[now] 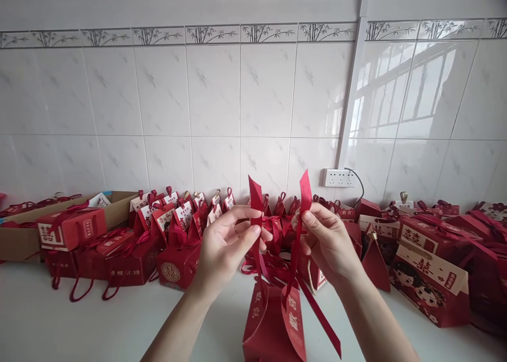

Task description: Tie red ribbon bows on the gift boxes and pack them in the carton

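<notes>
A red gift box (273,322) with curved top flaps stands on the white table in front of me. Red ribbon rises from its two flaps. My left hand (233,240) pinches one ribbon end (255,193) between thumb and fingers, its tip pointing up. On the other side, my right hand (322,235) pinches a second ribbon end (304,188), also held upright. Both hands are above the box and apart from each other. Another length of red ribbon (322,317) hangs loose past the box's right side.
Several red boxes (132,262) with ribbon handles stand at the left, near a cardboard carton (19,240). More boxes line the back, and a box printed with cartoon figures (430,283) stands at the right. A power strip (339,178) is on the tiled wall.
</notes>
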### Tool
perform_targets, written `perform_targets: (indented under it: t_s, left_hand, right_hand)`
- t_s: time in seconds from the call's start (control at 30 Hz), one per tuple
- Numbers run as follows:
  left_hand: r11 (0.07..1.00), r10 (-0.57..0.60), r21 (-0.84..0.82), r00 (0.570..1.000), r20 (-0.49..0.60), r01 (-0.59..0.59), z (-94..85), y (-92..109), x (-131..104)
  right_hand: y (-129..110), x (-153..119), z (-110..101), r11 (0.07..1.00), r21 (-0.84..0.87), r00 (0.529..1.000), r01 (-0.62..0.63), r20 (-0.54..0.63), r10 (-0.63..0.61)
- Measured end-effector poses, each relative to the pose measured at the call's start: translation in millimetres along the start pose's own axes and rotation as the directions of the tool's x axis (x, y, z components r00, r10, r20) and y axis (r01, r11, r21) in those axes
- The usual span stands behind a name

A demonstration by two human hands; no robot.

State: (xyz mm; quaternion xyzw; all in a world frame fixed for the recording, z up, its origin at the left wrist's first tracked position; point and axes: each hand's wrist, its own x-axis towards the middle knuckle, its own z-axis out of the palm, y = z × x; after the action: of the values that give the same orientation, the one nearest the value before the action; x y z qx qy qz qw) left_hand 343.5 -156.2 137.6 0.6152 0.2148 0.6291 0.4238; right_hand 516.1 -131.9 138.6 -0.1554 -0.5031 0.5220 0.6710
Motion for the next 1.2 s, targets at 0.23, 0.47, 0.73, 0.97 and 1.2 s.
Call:
perform_targets:
  t_s: [0.23, 0.47, 0.73, 0.97, 1.2]
  left_hand:
    - [0.997, -0.066, 0.037, 0.993, 0.093, 0.063, 7.1, 0, -3]
    - [1.000, -0.015, -0.018, 0.987, 0.161, 0.018, 17.9, 1, -7]
    - [1.000, -0.016, -0.014, 0.993, 0.118, 0.017, 25.7, 7, -14]
    - [0.995, -0.048, -0.082, 0.996, 0.081, 0.054, 22.9, 6, -15]
    - [0.985, -0.114, -0.109, 0.978, 0.173, 0.134, 27.2, 5, -15]
  right_hand:
    - [5, -1, 1, 0.990, -0.073, 0.988, -0.119, 0.091, 0.126]
    - [9, -7, 8, 0.982, -0.156, 0.974, -0.106, 0.183, 0.135]
    - [-5, -23, 25, 0.965, -0.258, 0.986, 0.048, 0.164, -0.005]
    - [-22, -29, 26, 0.938, -0.324, 0.974, 0.122, 0.221, -0.050]
    - [-27, -37, 28, 0.874, -0.427, 0.971, 0.233, 0.158, -0.181]
